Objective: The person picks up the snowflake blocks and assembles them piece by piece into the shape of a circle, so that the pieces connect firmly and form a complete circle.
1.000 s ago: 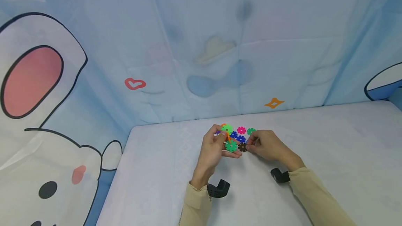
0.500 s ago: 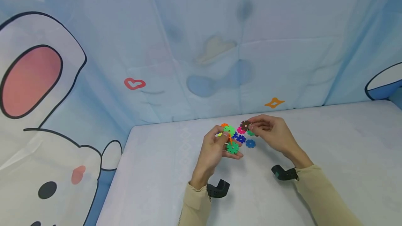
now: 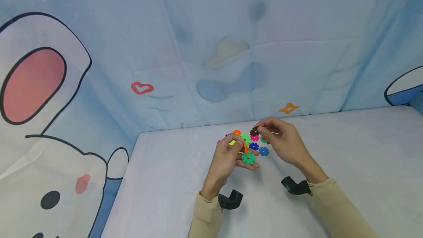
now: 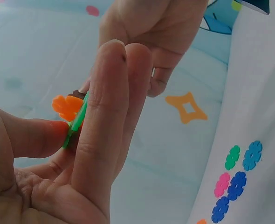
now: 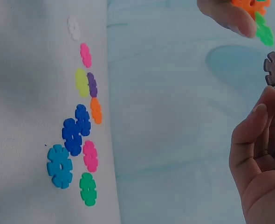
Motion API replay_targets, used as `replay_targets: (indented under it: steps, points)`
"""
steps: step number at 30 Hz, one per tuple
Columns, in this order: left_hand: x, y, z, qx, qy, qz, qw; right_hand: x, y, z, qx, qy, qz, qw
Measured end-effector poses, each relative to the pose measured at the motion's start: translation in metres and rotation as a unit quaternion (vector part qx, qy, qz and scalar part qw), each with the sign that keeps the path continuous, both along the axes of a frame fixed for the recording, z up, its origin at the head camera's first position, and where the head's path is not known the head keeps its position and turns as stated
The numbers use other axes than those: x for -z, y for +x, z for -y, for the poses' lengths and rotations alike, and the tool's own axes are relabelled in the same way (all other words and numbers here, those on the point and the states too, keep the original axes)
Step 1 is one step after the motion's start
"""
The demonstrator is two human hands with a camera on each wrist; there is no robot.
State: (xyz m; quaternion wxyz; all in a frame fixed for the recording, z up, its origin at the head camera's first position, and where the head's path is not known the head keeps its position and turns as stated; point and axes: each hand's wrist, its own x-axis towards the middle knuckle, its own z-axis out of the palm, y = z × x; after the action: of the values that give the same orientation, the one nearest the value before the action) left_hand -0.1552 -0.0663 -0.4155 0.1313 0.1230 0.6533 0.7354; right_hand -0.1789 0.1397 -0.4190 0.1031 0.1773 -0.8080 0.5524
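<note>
My left hand [image 3: 224, 159] pinches a small assembly of flower-shaped notched plastic discs between thumb and fingers. In it a light green disc [image 3: 245, 139], an orange disc [image 3: 246, 148] standing edge-on and a darker green disc [image 3: 248, 158] are joined. A brown notched disc [image 5: 273, 69] is pinched by the fingertips of my right hand [image 3: 284, 142], just beyond and to the right of the assembly. From the left wrist, the fingers hide most of the assembly, and only a sliver of brown shows beside the orange disc [image 4: 66, 107].
Loose discs lie on the white-covered table [image 3: 158, 186] beyond the hands: a light blue one [image 5: 59, 166], dark blue ones [image 5: 72, 136], pink [image 5: 90, 156], green [image 5: 88, 189], yellow [image 5: 81, 82], purple, orange and white. A patterned blue curtain [image 3: 198, 47] hangs behind.
My right hand has lifted the brown disc away from beside the left hand's fingers, up and back, then turned it slightly. The left hand's assembly has shifted a little to the right.
</note>
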Motion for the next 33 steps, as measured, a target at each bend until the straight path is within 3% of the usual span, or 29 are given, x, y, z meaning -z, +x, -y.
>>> replay_targets:
  steps: [7, 14, 19, 25, 33]
  points:
    - [-0.001, 0.001, 0.0, 0.004, 0.008, 0.007, 0.9999, 0.0, 0.004, 0.007, -0.003, 0.007, -0.025, 1.0]
    - [-0.003, 0.002, 0.002, 0.01, -0.003, 0.007, 0.9999, 0.001, 0.003, 0.007, 0.014, 0.05, -0.136, 0.989]
    - [-0.002, 0.002, 0.0, 0.014, 0.002, 0.005, 0.9999, 0.0, 0.002, 0.009, 0.027, 0.048, -0.177, 0.983]
    - [0.0, 0.001, -0.002, 0.006, 0.011, 0.013, 0.9998, 0.003, 0.0, 0.014, 0.036, 0.022, -0.207, 0.977]
    - [0.004, 0.0, 0.0, 0.001, 0.014, 0.045, 0.9989, 0.009, 0.0, 0.022, 0.044, 0.007, -0.208, 0.977]
